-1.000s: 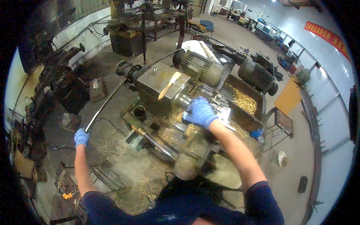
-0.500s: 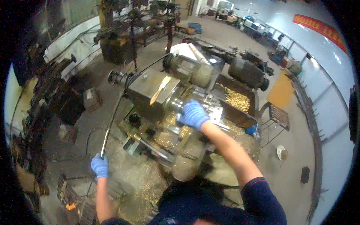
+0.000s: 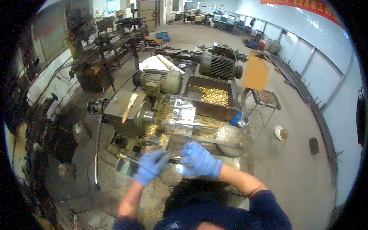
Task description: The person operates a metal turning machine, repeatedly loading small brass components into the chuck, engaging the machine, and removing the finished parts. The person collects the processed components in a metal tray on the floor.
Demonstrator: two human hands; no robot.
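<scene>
My gloved left hand [image 3: 151, 166] and gloved right hand [image 3: 200, 161] are close together in front of the lathe, a small gap between them. The right hand's fingers are curled in; a tiny brass-coloured glint shows by its fingertips, too small to name. Motion smears the left hand's fingers, which point toward the right hand. Beyond them are the lathe's chuck [image 3: 146, 116] and a tool post [image 3: 183, 114], with brass shavings [image 3: 151, 130] around them. The long metal lever [image 3: 96, 163] hangs down at the left, apart from both hands. A brush [image 3: 130, 107] lies on the headstock [image 3: 119, 104].
Behind the lathe, a metal tray [image 3: 193, 84] holds many small brass pieces [image 3: 214, 96]. Two electric motors [image 3: 163, 80] [image 3: 217, 66] stand at the back. To the right are a slatted metal stand [image 3: 264, 97], an orange board [image 3: 256, 71] and a round dish [image 3: 280, 132] on the floor.
My left hand has let go of the lever and moved right, in front of the lathe. My right hand has drawn back from the chuck toward me. The view has shifted.
</scene>
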